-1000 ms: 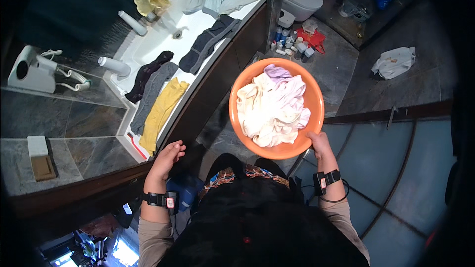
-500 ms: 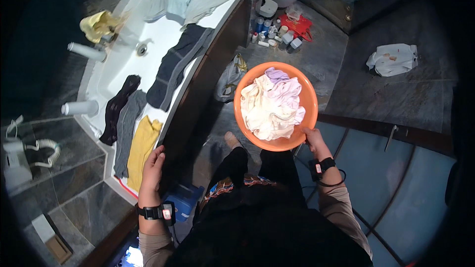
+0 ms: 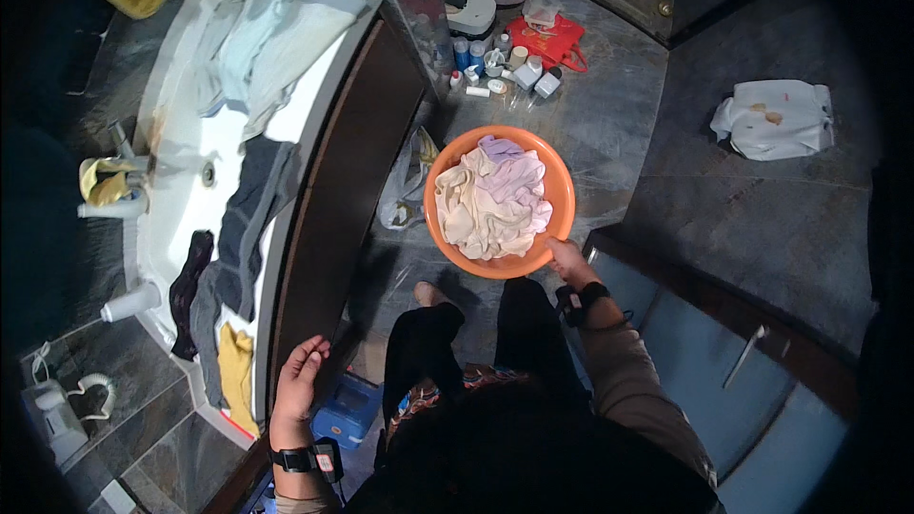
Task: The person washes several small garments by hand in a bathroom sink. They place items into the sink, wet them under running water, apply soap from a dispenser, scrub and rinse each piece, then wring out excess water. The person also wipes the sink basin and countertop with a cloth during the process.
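- My right hand [image 3: 569, 264] is clamping on the rim of an orange basin [image 3: 566, 195], thumb over the edge; the fingers underneath are mostly hiding from view.
- The basin is extending ahead and to the left of that grip, over the grey floor [image 3: 614, 148].
- Inside it, just beyond my thumb, a heap of cream and lilac cloth [image 3: 490, 205] is lying crumpled.
- My left hand [image 3: 299, 383] is hanging empty, well left of the grip and nearer my body, its fingers loosely curling, beside the dark cabinet front [image 3: 328, 181].
- Left of that hand, a yellow garment [image 3: 235, 376] is lying along the near end of the white sink [image 3: 181, 207].
- Farther ahead of it, a dark grey garment [image 3: 246, 247] is draping along the sink's edge, and pale blue-grey garments [image 3: 267, 48] are covering the far end.
- Between cabinet and basin, left of my right grip, a clear plastic bag [image 3: 405, 186] is sitting on the floor.
- Beyond the basin, small bottles [image 3: 526, 73] are standing clustered by a red bag [image 3: 557, 38].
- Close to my left wrist, on its right, a blue box [image 3: 345, 414] is resting low down.
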{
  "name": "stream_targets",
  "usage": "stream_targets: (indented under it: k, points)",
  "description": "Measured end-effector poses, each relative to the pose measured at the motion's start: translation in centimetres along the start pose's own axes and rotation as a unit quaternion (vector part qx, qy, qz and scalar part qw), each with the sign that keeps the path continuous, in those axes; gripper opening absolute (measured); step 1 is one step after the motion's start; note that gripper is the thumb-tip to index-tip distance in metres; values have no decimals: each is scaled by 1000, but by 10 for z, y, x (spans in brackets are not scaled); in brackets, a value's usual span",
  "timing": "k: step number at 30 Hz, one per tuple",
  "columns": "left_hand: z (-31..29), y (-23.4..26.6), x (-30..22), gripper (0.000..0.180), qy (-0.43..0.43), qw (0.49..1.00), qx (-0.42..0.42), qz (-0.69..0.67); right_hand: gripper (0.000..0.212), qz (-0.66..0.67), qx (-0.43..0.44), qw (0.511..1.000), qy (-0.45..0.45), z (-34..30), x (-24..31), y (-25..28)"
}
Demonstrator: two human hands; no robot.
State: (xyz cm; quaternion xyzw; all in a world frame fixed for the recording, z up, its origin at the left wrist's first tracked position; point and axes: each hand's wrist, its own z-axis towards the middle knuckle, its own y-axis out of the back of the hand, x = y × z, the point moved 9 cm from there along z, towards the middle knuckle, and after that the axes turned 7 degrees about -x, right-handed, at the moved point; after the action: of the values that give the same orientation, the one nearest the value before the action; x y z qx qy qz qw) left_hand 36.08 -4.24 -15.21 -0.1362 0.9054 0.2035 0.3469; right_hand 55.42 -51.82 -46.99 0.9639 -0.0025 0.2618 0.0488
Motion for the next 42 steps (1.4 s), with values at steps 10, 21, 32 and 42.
stream_targets:
  k: [10,21,32,42]
  points:
    - [147,-91,57,34,50,998,-9,35,20,9,28,998,-60,301,-19,-31]
    - [245,-118,113,34,86,991,-42,89,19,47,-6,995,-86,521,-90,-68]
    - [251,-139,103,34,92,993,-15,72,26,168,-5,977,-132,466,-51,-82]
    - [112,-90,-53,36,18,999,25,24,11,100,-109,982,-120,246,49,73]
